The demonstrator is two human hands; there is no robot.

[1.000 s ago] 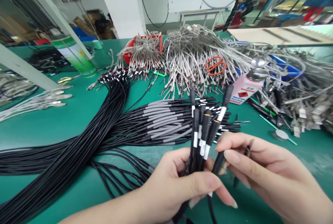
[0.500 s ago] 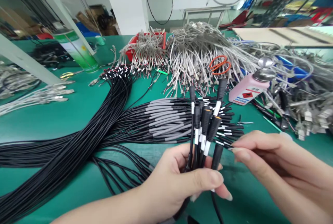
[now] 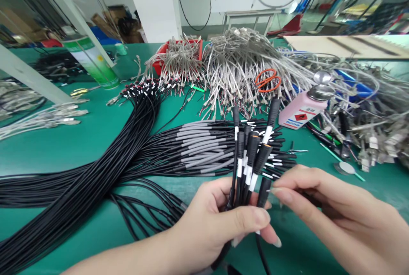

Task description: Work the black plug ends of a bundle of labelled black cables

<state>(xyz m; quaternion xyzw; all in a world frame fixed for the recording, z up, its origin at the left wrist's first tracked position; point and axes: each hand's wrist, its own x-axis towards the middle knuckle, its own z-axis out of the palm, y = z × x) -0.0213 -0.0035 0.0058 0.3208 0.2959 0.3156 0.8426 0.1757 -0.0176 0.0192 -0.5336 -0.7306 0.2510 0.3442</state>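
The left hand (image 3: 223, 219) holds a bunch of black cables (image 3: 248, 173) upright above the table (image 3: 92, 143), their ribbed plugs (image 3: 252, 147) fanned at uneven heights, two with orange at the tip, and white bands (image 3: 253, 182) below, no writing readable. The right hand (image 3: 338, 211) has thumb and forefinger narrowed beside the lowest plug (image 3: 263, 192); whether they pinch something, I cannot tell. Behind, a pink bottle (image 3: 295, 115) bears a red diamond with a black symbol, its print too small to read.
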